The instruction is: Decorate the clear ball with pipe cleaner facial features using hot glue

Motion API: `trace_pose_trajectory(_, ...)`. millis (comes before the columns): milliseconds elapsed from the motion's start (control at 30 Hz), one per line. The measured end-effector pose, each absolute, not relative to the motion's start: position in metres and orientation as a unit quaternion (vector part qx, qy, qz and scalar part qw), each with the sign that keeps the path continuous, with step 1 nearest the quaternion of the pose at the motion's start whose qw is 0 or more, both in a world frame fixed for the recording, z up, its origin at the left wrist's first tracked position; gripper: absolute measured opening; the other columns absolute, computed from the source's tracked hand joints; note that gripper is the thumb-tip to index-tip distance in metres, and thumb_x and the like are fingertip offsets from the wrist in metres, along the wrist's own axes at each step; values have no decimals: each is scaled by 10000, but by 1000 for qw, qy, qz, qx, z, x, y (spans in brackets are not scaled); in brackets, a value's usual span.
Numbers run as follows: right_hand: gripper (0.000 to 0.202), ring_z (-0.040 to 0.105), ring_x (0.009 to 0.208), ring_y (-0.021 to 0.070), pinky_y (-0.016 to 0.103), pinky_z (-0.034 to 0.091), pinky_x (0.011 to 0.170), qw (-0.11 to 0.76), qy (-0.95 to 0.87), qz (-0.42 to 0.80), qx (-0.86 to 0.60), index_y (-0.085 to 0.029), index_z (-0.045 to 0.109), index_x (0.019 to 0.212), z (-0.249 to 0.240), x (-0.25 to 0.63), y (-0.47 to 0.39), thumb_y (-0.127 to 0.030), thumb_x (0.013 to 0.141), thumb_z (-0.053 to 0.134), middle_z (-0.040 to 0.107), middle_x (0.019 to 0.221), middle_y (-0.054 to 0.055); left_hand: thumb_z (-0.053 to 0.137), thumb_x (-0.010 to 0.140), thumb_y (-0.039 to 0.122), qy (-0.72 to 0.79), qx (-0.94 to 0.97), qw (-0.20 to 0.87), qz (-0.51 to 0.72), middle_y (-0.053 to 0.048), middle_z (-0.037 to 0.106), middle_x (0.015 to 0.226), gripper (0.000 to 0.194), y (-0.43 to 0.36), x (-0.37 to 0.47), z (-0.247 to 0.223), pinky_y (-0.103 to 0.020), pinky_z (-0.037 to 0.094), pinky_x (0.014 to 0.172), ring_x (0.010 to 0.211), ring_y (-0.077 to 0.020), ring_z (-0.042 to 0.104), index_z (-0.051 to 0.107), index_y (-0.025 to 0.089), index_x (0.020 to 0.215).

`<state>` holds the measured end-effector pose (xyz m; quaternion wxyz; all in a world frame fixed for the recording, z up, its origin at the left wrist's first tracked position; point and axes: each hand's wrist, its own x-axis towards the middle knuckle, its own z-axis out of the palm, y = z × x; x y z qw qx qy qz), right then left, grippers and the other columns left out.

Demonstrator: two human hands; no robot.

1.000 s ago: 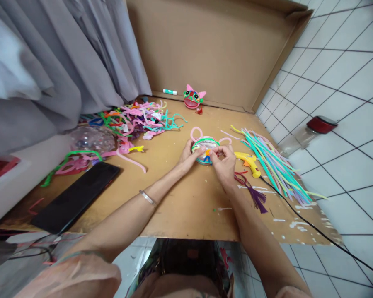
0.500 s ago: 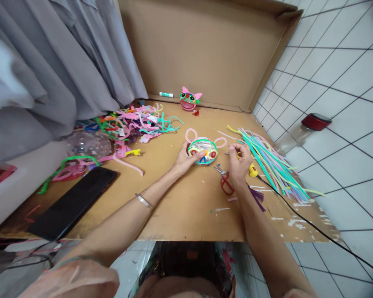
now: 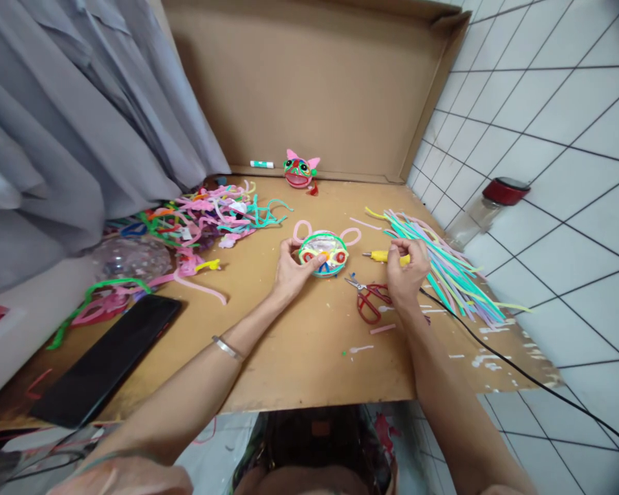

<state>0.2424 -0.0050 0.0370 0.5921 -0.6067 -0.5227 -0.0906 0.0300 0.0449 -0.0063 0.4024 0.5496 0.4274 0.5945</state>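
A round animal-head craft with a green rim, red-and-yellow eyes and two pink loop ears is in my left hand. My left thumb presses across its front. My right hand is closed, thumb and fingers pinched together; whatever they may hold is hidden. Partly covered by that hand, a yellow corded tool with a metal tip lies on the table, pointing left. Just below the tool are red-handled scissors, their blades toward the craft.
Pipe cleaners lie bundled at right, beside a red-lidded jar. A tangled pipe-cleaner heap and a black phone are at left. A similar pink-eared head and a glue stick are by the cardboard panel.
My right hand has shifted right, away from the craft, uncovering more of the yellow tool and the scissors. My left hand keeps its hold. The whole view has shifted slightly.
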Motion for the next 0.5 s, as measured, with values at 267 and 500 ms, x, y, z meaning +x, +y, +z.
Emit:
trace_pose_trajectory(267,160,544,667,144,293,451,704,648,-467,-45,-600,-169,630,779,36,250,-1,-264,744,507,601,733,14,805,547,476,449,543,377,601,-16,558,989,573,46,27,-8,-284,458,761,789,-126,565,428,209,885)
trace_pose_trajectory(500,180,531,685,152,290,443,718,628,-406,-64,-661,-166,607,774,40,266,1,-265,738,461,605,760,35,777,625,432,491,592,232,596,-18,561,928,385,42,23,-2,-325,425,860,910,-178,546,521,200,795)
